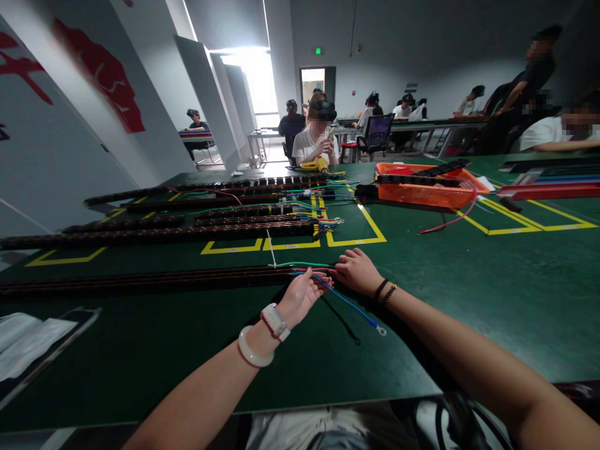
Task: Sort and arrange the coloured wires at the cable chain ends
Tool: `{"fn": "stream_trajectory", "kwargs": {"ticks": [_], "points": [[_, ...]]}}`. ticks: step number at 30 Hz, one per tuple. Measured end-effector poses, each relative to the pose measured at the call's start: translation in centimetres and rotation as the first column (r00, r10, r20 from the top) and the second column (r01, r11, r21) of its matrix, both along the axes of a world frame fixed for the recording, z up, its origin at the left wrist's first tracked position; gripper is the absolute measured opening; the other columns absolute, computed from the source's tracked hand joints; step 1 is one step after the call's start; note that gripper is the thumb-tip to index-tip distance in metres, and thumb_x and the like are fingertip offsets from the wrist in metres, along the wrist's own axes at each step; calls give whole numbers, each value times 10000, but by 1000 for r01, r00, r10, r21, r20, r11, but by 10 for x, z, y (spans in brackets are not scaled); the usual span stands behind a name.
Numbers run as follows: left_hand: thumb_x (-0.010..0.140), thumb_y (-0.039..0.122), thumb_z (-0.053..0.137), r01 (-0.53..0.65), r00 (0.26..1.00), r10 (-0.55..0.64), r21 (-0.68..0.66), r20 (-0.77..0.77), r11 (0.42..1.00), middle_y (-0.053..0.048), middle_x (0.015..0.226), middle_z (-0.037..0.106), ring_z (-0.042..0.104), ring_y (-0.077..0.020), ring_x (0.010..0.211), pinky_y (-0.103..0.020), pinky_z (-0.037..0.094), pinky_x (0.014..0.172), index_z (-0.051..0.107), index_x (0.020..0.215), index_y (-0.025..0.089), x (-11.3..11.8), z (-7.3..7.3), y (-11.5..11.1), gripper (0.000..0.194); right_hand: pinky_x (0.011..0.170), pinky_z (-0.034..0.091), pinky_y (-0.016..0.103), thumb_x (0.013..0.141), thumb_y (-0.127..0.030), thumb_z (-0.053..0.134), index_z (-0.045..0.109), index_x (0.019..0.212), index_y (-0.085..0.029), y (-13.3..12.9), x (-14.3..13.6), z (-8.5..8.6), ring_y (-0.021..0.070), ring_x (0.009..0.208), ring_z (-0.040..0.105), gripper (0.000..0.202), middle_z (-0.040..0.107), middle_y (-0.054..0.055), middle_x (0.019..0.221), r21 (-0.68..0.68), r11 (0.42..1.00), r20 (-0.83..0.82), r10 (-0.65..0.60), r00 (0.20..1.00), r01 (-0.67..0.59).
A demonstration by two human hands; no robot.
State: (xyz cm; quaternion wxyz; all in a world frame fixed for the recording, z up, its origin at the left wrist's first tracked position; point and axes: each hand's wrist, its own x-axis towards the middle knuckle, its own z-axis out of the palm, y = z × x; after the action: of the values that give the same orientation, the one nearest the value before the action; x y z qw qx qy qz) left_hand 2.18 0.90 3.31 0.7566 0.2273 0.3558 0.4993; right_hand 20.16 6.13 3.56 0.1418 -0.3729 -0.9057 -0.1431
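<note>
A long black-sleeved wire harness (187,275) lies across the near part of the table, with colored wires fanning out of its right end. My left hand (302,295), palm turned up, has its fingers curled around the wires by that end. A blue wire (349,302) runs out past it to a ring terminal (380,330), which hangs over the table. My right hand (359,272) is closed on the ends of the green wire (310,264) and the red wire. Its fingertips are partly hidden. A white cable tie (271,249) sticks up from the harness.
More harnesses (225,230) lie farther back beside yellow tape outlines. An orange basket (426,199) with black parts stands at the back right. A yellow tool (315,165) lies near the far edge. White packets on a dark tray (70,350) sit at left. People sit beyond.
</note>
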Motion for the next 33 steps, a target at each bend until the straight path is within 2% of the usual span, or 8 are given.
{"fn": "stream_trajectory", "kwargs": {"ticks": [10,15,19,21,23,26,29,33], "points": [[921,264,396,9,1000,-9,-3,9,1000,-138,796,646,626,-194,776,-349,464,830,630,782,75,0,1,0,331,728,253,326,908,-404,451,666,709,-183,2,0,1,172,753,476,367,638,55,722,24,999,-9,-43,999,44],[917,250,400,19,1000,-19,-6,14,1000,-139,807,650,631,-197,794,-352,461,849,631,792,74,-1,1,-1,317,711,274,296,897,-477,443,619,675,-178,-7,7,13,158,711,482,412,617,43,675,7,998,-106,-57,993,58],[923,263,384,24,1000,-24,-12,11,1000,-146,831,657,633,-205,829,-366,454,883,632,802,76,-1,2,-1,333,621,289,266,915,-488,381,600,611,-169,-11,13,28,133,634,478,492,591,41,636,-218,972,-189,-125,974,82],[929,273,369,21,1000,-20,-13,7,1000,-145,827,657,631,-203,830,-367,453,891,630,792,77,-1,3,-1,354,539,272,254,900,-552,351,626,614,-164,-12,15,34,110,540,443,555,559,21,576,-498,865,-152,-156,976,61],[931,289,368,17,1000,-17,-19,3,1000,-143,830,657,632,-201,825,-368,454,892,629,796,78,-1,4,-1,362,486,257,241,854,-627,372,665,651,-155,-13,18,39,92,475,413,591,535,3,527,-750,661,-77,-130,989,29],[929,307,379,17,1000,-17,-28,-4,999,-145,846,660,635,-201,824,-368,455,895,630,809,76,0,2,0,361,484,296,217,802,-665,429,698,736,-142,-18,19,45,86,487,456,592,571,5,559,-911,410,-47,-12,999,-38],[932,311,368,17,1000,-17,-6,-1,1000,-150,850,668,642,-204,831,-371,458,901,631,808,78,-1,0,1,372,500,337,210,801,-656,437,688,739,-133,-22,18,49,91,506,491,583,587,17,581,-935,341,-85,54,995,-99],[927,288,374,102,995,-101,53,-16,993,-181,945,676,645,-233,914,-388,454,921,631,887,67,-5,3,1,342,481,333,216,784,-678,433,635,669,-133,-16,23,48,89,452,467,592,555,11,510,-928,367,-92,-46,995,-69]]}}
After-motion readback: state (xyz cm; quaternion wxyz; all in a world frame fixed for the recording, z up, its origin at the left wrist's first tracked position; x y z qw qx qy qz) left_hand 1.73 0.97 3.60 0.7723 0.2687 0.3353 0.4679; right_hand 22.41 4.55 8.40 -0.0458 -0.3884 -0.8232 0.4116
